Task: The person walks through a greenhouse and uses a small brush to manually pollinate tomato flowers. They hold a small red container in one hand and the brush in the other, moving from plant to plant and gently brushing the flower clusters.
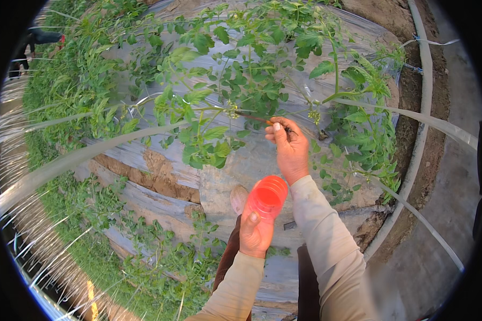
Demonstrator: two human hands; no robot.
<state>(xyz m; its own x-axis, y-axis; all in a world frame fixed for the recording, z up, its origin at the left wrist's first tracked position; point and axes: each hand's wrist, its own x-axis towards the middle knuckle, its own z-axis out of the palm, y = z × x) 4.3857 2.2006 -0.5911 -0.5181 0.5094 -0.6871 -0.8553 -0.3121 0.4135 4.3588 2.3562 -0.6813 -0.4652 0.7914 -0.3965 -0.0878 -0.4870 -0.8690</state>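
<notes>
My left hand (257,232) grips a clear plastic cup (279,186) that holds red liquid, tilted so its mouth faces me. Above and to the right, my right hand (289,142) pinches a thin brush-like stick (259,119) with an orange part near the fingers. Its tip reaches a cluster of small yellowish flowers (231,109) on a tomato plant (213,140); whether it touches them I cannot tell. Another flower cluster (314,116) hangs to the right of my right hand, on a neighbouring stem.
Pale support strips (88,144) run from the plants to both sides. Plastic mulch film (241,168) covers the soil beds. A grey hose (421,100) runs along a path (445,180) on the right. Dense plant rows (64,92) fill the left, where part of another person (40,38) shows.
</notes>
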